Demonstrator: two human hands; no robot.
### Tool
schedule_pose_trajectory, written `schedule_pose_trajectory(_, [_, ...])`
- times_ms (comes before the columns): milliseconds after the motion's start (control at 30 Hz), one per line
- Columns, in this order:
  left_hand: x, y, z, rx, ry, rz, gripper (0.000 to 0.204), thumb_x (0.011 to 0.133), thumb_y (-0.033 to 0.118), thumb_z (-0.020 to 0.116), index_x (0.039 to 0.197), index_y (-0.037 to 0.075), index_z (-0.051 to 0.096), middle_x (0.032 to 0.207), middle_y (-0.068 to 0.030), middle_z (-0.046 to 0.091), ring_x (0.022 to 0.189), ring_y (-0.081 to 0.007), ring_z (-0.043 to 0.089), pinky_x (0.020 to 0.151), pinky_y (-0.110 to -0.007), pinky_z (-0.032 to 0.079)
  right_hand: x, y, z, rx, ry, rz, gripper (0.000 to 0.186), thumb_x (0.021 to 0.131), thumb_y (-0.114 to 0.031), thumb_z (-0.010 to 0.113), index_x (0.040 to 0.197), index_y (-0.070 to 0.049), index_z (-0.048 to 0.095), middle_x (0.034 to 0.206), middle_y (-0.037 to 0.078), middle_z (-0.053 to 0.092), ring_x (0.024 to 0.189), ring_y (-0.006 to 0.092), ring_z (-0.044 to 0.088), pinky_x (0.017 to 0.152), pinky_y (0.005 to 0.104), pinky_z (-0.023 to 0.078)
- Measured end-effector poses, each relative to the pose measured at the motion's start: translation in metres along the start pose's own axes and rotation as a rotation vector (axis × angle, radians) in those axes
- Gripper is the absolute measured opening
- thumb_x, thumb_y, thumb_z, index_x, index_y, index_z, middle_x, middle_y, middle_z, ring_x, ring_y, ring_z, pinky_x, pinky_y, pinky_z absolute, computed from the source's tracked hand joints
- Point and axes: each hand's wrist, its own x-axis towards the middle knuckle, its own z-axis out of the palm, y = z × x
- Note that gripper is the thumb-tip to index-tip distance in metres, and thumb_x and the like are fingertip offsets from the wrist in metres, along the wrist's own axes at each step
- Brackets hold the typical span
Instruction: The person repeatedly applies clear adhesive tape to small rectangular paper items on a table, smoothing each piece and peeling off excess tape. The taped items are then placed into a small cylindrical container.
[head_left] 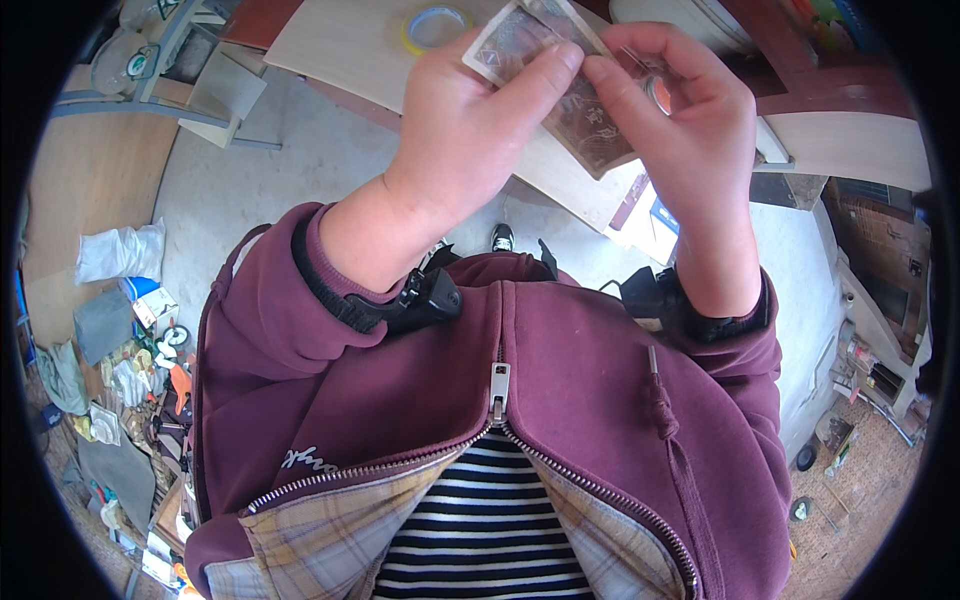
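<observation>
Both my hands are raised over the pale table [345,50], close together near the top of the view. Between thumb and fingers, my left hand [465,125] pinches a flat, rectangular patterned piece [590,125] with a light border, like a card or thin packet; its exact kind is unclear. My right hand [695,125] grips the same piece from the other side, its thumb tip almost meeting my left thumb. The fingers behind the piece are partly hidden. A small round orange thing [658,95] shows beside my right fingers; I cannot tell whether they touch it.
A yellow-rimmed roll of tape [434,28] lies on the table, left of the hands. Papers [645,225] sit at its near right edge. Bags and assorted clutter [135,370] cover the floor at left. A metal-framed shelf [180,75] stands at upper left.
</observation>
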Motion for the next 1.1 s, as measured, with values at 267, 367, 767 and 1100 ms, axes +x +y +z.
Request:
schedule_pose_trajectory(267, [0.006,-0.009,-0.004,-0.065,0.068,0.140,0.019,0.094,0.006,0.061,0.112,0.000,0.063,0.107,-0.0048,0.066,0.097,-0.0109,0.060,0.088,-0.027,0.047,-0.005,0.001,0.002,-0.310,0.374,-0.438,0.030,0.070,0.001,0.082,0.097,-0.004,0.071,0.084,0.003,0.061,0.085,0.0163,0.057,0.076,0.0259,0.047])
schedule_pose_trajectory(367, [0.007,-0.010,-0.005,-0.101,0.054,0.182,0.020,0.094,0.005,0.060,0.114,0.000,0.062,0.107,-0.0049,0.066,0.098,-0.0113,0.060,0.089,-0.027,0.047,-0.004,0.004,-0.003,-0.495,0.289,-0.559,0.025,0.067,-0.001,0.083,0.090,-0.005,0.073,0.086,0.004,0.062,0.083,0.0176,0.057,0.072,0.0265,0.046])
schedule_pose_trajectory(767, [0.003,-0.008,-0.002,-0.123,0.068,0.175,0.022,0.094,0.006,0.061,0.116,0.001,0.061,0.108,-0.0049,0.065,0.098,-0.0108,0.060,0.089,-0.026,0.047,-0.005,0.009,0.003,-0.080,0.235,-0.337,0.023,0.076,0.001,0.079,0.098,0.001,0.071,0.097,0.007,0.064,0.090,0.0141,0.060,0.079,0.0249,0.047])
schedule_pose_trajectory(1100, [0.001,-0.008,-0.003,-0.132,0.053,0.199,0.022,0.095,0.006,0.060,0.117,0.001,0.061,0.110,-0.0050,0.065,0.100,-0.0107,0.059,0.089,-0.026,0.046,-0.010,-0.011,0.008,-0.181,0.299,-0.197,0.022,0.070,0.001,0.079,0.089,0.001,0.068,0.089,0.009,0.066,0.083,0.0190,0.062,0.072,0.0279,0.048])
